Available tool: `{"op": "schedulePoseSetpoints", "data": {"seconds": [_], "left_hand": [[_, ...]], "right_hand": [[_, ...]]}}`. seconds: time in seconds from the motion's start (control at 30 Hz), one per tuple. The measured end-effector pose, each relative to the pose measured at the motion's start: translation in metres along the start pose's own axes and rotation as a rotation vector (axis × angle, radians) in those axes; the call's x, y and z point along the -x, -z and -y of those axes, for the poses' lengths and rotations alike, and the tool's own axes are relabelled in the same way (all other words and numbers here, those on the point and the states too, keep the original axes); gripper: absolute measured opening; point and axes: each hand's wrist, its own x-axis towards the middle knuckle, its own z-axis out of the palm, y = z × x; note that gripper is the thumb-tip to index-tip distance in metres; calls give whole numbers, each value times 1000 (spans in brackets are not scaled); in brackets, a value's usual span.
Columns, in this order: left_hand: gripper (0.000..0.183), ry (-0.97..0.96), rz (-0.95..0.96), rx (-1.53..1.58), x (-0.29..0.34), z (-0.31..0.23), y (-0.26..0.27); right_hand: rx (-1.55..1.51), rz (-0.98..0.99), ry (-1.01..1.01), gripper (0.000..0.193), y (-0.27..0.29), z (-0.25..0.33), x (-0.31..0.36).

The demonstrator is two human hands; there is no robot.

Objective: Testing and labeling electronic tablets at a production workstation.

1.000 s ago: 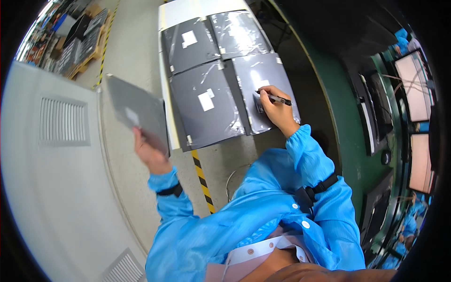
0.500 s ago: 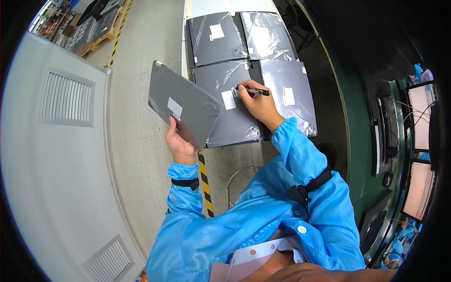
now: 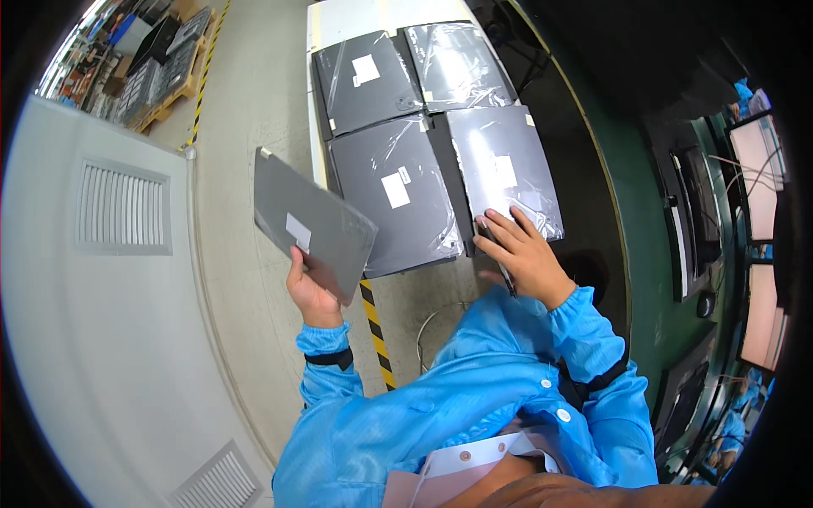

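Observation:
My left hand (image 3: 312, 295) grips the near edge of a dark grey flat panel (image 3: 334, 233) with a white label, held up tilted at the left of the table. In my right hand (image 3: 535, 264) is a black pen (image 3: 507, 276), its shaft lying along the fingers. Those fingertips rest on the near edge of a film-wrapped dark panel (image 3: 470, 140) at the front right. Beside it lies the front left wrapped panel (image 3: 364, 173), bearing a larger white label and a small one.
Two more wrapped panels (image 3: 368, 97) lie farther back on the white table (image 3: 347, 21). A grey vented cabinet (image 3: 123, 296) stands at left. Pallet goods (image 3: 165, 72) sit far left. At right, a green bench (image 3: 669, 339) carries monitors and a mouse (image 3: 705, 304).
My right hand has moved with the pen from the front left panel's small label to the front right panel's near edge. The left hand still holds its panel up.

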Motion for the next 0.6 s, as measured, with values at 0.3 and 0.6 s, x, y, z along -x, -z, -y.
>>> {"op": "schedulePoseSetpoints", "data": {"seconds": [0.3, 0.6], "left_hand": [[43, -77, -79, -150, 10, 8, 4], [46, -82, -70, -214, 13, -1, 3]], "right_hand": [[83, -29, 12, 37, -24, -22, -26], [36, -101, -23, 41, -46, -66, -127]]}}
